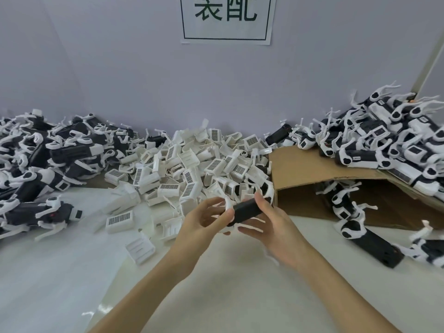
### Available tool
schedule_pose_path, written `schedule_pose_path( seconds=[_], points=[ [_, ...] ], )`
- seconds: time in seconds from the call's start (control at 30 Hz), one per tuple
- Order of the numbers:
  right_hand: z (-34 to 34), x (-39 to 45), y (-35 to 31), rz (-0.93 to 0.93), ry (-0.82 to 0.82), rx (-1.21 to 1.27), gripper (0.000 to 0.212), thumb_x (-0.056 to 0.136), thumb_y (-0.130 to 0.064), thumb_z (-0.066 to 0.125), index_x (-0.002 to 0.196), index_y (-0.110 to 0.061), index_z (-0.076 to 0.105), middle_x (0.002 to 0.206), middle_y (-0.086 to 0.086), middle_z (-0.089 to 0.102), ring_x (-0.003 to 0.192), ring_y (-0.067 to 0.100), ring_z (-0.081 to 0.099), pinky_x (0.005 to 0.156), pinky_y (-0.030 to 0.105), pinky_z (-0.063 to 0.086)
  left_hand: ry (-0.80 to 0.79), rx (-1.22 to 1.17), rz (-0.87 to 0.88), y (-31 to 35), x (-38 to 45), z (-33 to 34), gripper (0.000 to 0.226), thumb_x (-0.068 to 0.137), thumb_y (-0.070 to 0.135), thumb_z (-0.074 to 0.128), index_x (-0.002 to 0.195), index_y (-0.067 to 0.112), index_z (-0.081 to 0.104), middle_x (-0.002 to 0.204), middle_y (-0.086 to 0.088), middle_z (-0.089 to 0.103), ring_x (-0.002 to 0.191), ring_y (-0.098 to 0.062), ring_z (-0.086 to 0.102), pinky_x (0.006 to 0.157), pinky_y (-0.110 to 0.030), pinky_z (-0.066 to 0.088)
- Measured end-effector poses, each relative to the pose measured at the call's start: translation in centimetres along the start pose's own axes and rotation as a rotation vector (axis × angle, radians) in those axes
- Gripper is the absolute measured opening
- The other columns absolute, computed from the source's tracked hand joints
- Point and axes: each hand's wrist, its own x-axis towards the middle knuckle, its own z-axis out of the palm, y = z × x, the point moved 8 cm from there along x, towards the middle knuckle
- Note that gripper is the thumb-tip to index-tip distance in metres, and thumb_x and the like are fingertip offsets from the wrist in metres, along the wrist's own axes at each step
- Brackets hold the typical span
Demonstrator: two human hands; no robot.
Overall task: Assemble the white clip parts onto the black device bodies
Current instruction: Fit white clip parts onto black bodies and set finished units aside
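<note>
A black device body (247, 209) with white curved arms on it is held in the air above the white table, in the middle of the view. My right hand (271, 227) grips its right end from below and behind. My left hand (204, 221) holds its left end, thumb and fingers around the white part (227, 203) there. Behind the hands lies a heap of loose white clip parts (192, 169), several with dark grilles.
A pile of black-and-white devices (40, 164) covers the left of the table. A brown cardboard sheet (312, 167) at the right carries another pile (389, 138), with more devices (370, 239) beneath and in front. A lone white clip (140, 248) lies near my left forearm.
</note>
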Motion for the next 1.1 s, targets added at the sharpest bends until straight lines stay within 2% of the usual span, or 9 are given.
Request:
schedule_pose_path(
  seconds=[0.13,0.23,0.4,0.57,0.67,0.77,0.87,0.97,1.1],
  points=[
    [0.0,-0.8,1.0,0.029,-0.137,0.098,0.063,0.091,-0.045,0.074,0.143,-0.014,0.060,0.131,0.019,0.069,0.112,0.033,0.071,0.086,0.034,0.060,0.002,0.076,0.103,1.0,-0.2,-0.2,0.051,0.082,0.052,0.080,0.128,0.034,0.068,0.123,0.009,0.075,0.115,-0.012,0.070,0.105,-0.036,0.052],
    [0.2,-1.4,0.6,0.014,-0.248,0.087,0.084,0.078,-0.050,0.086,0.146,-0.013,0.055,0.139,0.023,0.063,0.112,0.033,0.070,0.088,0.034,0.058,-0.077,0.121,0.155,1.5,-0.5,0.2,0.041,0.095,0.034,0.073,0.135,0.028,0.065,0.128,0.003,0.073,0.124,-0.015,0.067,0.108,-0.035,0.051],
    [0.0,-1.8,0.1,0.028,-0.260,0.109,0.093,0.068,-0.053,0.093,0.145,-0.015,0.058,0.135,0.023,0.065,0.109,0.035,0.070,0.087,0.036,0.059,-0.055,0.149,0.158,1.5,-0.4,0.6,0.059,0.083,0.050,0.078,0.136,0.027,0.066,0.124,0.005,0.074,0.119,-0.019,0.067,0.109,-0.045,0.051],
    [-0.5,-1.8,0.7,0.100,-0.094,0.337,0.057,0.085,-0.042,0.083,0.134,-0.015,0.070,0.136,0.024,0.066,0.115,0.041,0.071,0.084,0.040,0.063,0.023,0.169,0.282,2.5,-0.8,0.1,0.067,0.079,0.030,0.094,0.139,0.035,0.063,0.135,0.013,0.070,0.135,-0.006,0.059,0.106,-0.019,0.046],
    [1.1,-2.6,1.8,0.207,-0.230,0.369,0.041,0.097,-0.035,0.073,0.131,-0.013,0.072,0.139,0.023,0.064,0.118,0.036,0.069,0.087,0.034,0.063,-0.075,0.200,0.429,4.3,-1.7,1.1,0.069,0.090,0.010,0.084,0.151,0.023,0.053,0.153,0.002,0.058,0.146,-0.025,0.051,0.117,-0.043,0.044],
    [1.8,-2.9,2.9,0.260,-0.245,0.397,0.044,0.087,-0.027,0.082,0.126,-0.009,0.074,0.130,0.018,0.070,0.102,0.030,0.074,0.066,0.026,0.060,-0.157,0.219,0.482,5.0,-2.4,1.8,0.067,0.099,0.003,0.073,0.157,0.019,0.045,0.160,-0.004,0.049,0.147,-0.035,0.047,0.120,-0.060,0.037],
    [1.8,-2.8,3.3,0.255,-0.233,0.522,0.050,0.070,-0.016,0.095,0.116,-0.006,0.079,0.112,0.018,0.071,0.082,0.023,0.068,0.063,0.026,0.056,-0.184,0.210,0.476,5.1,-2.8,2.1,0.066,0.102,0.001,0.067,0.160,0.018,0.040,0.164,-0.002,0.045,0.151,-0.033,0.042,0.123,-0.061,0.033],
    [1.8,-2.7,3.6,0.247,-0.231,0.538,0.037,0.079,-0.015,0.082,0.116,-0.007,0.079,0.109,0.018,0.071,0.080,0.022,0.067,0.066,0.027,0.058,-0.194,0.188,0.460,5.0,-3.0,2.2,0.066,0.104,0.004,0.065,0.162,0.021,0.039,0.163,-0.002,0.045,0.151,-0.032,0.041,0.124,-0.060,0.032],
    [1.6,-2.4,3.5,0.207,-0.223,0.534,0.056,0.078,-0.018,0.090,0.130,-0.008,0.072,0.113,0.021,0.069,0.080,0.022,0.067,0.073,0.031,0.061,-0.120,0.069,0.413,5.1,-3.0,1.9,0.043,0.110,0.029,0.052,0.153,0.030,0.054,0.144,0.004,0.063,0.136,-0.013,0.056,0.117,-0.036,0.042]
  ],
)
